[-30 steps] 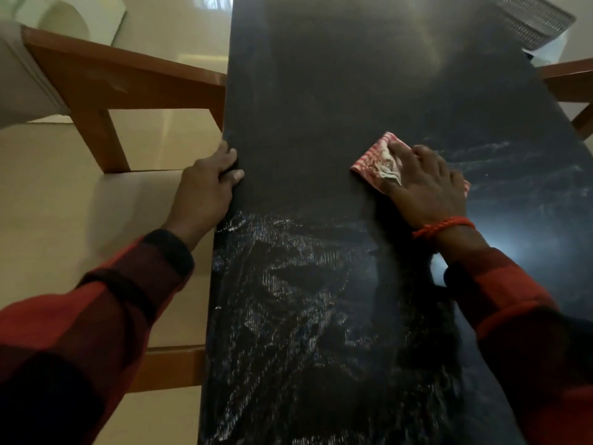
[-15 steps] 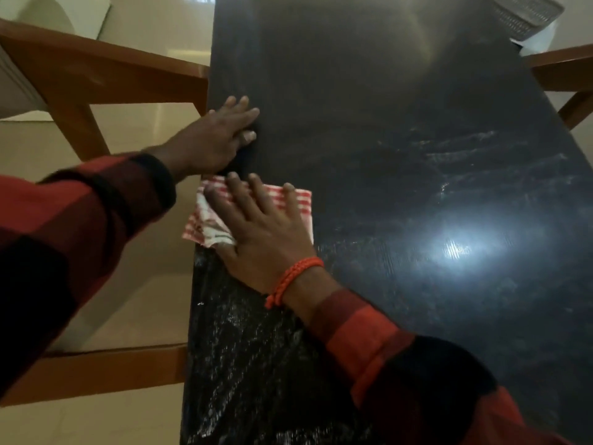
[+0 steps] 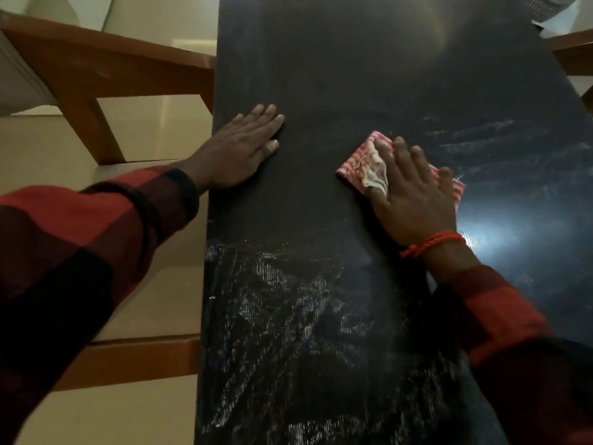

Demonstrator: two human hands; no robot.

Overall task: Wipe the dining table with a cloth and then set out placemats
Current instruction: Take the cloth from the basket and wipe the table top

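Red-and-white striped cloth (image 3: 359, 163): folded, flat on the dark dining table (image 3: 337, 75), mid-width; wiping step in hand, placemats not yet out. Right hand (image 3: 410, 194) presses it with straight, spread fingers; left hand (image 3: 239, 149) lies flat, empty, at the left edge. Next move likely calls for strokes over the dull far surface.

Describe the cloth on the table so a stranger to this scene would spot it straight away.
Start from the long dark table running up the middle of the view. On it the right hand, with an orange cord at the wrist, presses flat on the cloth. It is folded, striped red and white, and the only bright patterned thing on the tabletop.
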